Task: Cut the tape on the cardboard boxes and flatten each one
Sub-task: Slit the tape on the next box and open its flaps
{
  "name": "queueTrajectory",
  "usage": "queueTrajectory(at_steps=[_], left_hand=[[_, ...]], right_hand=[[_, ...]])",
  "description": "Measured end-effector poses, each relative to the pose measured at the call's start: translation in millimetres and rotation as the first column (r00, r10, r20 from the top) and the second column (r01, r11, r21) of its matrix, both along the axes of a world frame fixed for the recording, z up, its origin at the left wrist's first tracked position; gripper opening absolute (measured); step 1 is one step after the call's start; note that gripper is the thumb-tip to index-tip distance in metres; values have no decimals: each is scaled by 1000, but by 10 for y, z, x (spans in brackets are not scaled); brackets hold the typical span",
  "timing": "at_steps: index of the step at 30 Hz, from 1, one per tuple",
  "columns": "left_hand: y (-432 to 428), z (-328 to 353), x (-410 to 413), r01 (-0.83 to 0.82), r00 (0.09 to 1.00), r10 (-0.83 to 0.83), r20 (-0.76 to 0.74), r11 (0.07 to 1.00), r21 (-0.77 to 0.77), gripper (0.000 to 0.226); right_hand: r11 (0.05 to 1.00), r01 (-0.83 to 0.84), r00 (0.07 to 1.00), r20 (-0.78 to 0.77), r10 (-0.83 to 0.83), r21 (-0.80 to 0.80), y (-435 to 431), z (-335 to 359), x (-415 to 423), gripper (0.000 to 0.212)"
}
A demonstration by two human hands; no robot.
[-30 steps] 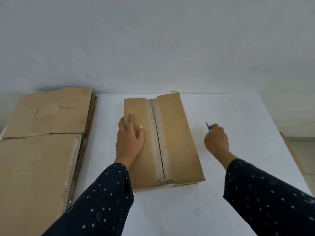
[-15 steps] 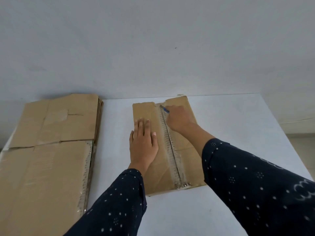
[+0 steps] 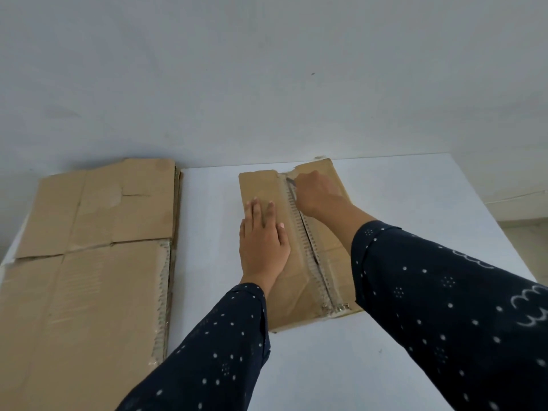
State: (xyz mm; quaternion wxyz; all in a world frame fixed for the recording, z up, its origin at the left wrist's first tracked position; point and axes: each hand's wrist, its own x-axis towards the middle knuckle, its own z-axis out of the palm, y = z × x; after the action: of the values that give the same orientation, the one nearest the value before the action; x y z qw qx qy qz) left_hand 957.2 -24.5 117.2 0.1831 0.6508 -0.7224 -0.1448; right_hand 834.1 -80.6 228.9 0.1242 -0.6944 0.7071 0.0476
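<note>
Brown corrugated cardboard box [image 3: 258, 185] sits mid-table on the white tabletop [image 3: 415, 203], lying low with its two top flaps meeting along a centre seam. A strip of clear ribbed packing tape [image 3: 310, 247] runs the whole seam, from the far edge down to the near edge, where it bunches up shiny.

I've got the left hand [image 3: 262, 244] laid palm-down on the left flap, fingers [image 3: 256, 209] straight and spread, pressing the cardboard just beside the tape. Nothing held there, only flat contact.

Right hand [image 3: 317, 194] is up at the far end of the seam, fingers curled tight round a small cutter [image 3: 290, 183]; only a dark sliver of its tip shows past the knuckles, sitting right on the tape line. How deep it bites, I cannot tell from here.

Both arms wear dark navy sleeves with white dots [image 3: 444, 307].

Off to the left, well apart from the box, lies a stack of flattened brown cardboard sheets [image 3: 89, 262], reaching the table's left edge. Pale grey wall [image 3: 267, 84] behind.
</note>
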Motion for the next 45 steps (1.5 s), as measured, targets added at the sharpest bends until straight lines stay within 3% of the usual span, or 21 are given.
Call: queueTrajectory(at_steps=[13, 18, 20, 24, 31, 34, 38, 45], left_hand=[[13, 51, -19, -3, 1000, 2, 4, 1000, 22, 56], [241, 129, -54, 143, 977, -142, 157, 990, 4, 56], [454, 149, -139, 140, 974, -149, 170, 988, 64, 60], [798, 126, -215, 113, 973, -117, 199, 993, 27, 68], [812, 112, -256, 87, 963, -97, 252, 995, 52, 58], [807, 91, -261, 70, 957, -83, 280, 996, 57, 57], [798, 90, -250, 59, 959, -69, 274, 997, 42, 54], [778, 89, -109, 33, 997, -29, 75, 998, -47, 46]], right_hand=[[968, 9, 998, -66, 8, 253, 999, 22, -12, 17], [970, 28, 999, -37, -20, 242, 1071, 34, -34, 25], [973, 15, 1000, -30, -8, 230, 1096, 40, -25, 20], [979, -5, 1000, 18, 1, 203, 1204, 54, -95, 9], [955, -23, 998, 67, 4, 295, 1996, 91, -320, 34], [965, 0, 991, 127, -35, 264, 2273, 123, -450, 44], [973, -3, 991, 131, -28, 231, 2404, 235, -642, 41], [997, -51, 987, 155, 43, 50, 2481, 231, -848, 19]])
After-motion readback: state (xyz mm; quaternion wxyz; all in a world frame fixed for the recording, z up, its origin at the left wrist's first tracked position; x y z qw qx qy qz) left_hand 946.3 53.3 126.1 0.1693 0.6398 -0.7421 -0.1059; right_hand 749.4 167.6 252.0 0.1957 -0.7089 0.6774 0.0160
